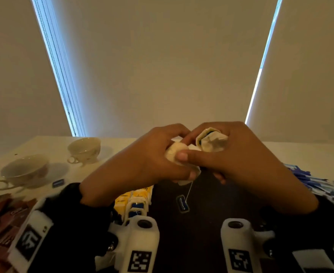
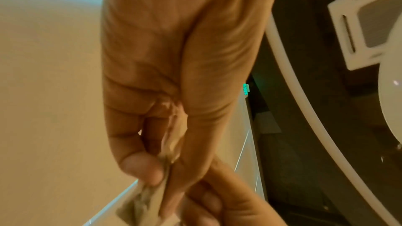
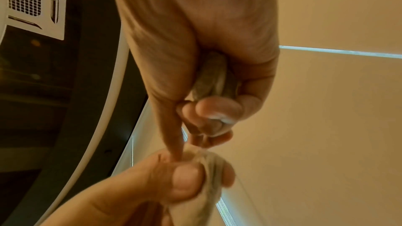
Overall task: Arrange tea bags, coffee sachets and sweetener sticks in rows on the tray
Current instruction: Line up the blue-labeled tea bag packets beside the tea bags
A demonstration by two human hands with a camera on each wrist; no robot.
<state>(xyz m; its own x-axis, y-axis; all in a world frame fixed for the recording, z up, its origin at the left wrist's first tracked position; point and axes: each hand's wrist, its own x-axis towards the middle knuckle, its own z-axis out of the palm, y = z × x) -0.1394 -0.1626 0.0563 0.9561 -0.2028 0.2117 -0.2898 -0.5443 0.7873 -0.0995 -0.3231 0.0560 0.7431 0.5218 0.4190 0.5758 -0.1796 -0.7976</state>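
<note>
Both hands are raised together over the dark tray (image 1: 205,229). My left hand (image 1: 162,156) pinches a cream tea bag (image 1: 174,151) between thumb and fingers; the bag also shows crumpled in the left wrist view (image 2: 143,202). Its string hangs down to a blue tag (image 1: 183,203) above the tray. My right hand (image 1: 207,154) grips a bundle of tea bags (image 1: 211,141) in its palm, with its thumb against the left hand's bag. The right wrist view shows the bundle (image 3: 211,78) tucked under curled fingers. A row of yellow and blue-tagged tea bags (image 1: 136,200) lies on the tray's left side.
Two cream teacups (image 1: 24,172) (image 1: 84,149) stand on the white table at the left. Red-brown coffee sachets (image 1: 0,219) lie at the lower left. A heap of blue sweetener sticks (image 1: 317,184) lies at the right. A loose blue tag (image 1: 58,183) sits near the closer cup.
</note>
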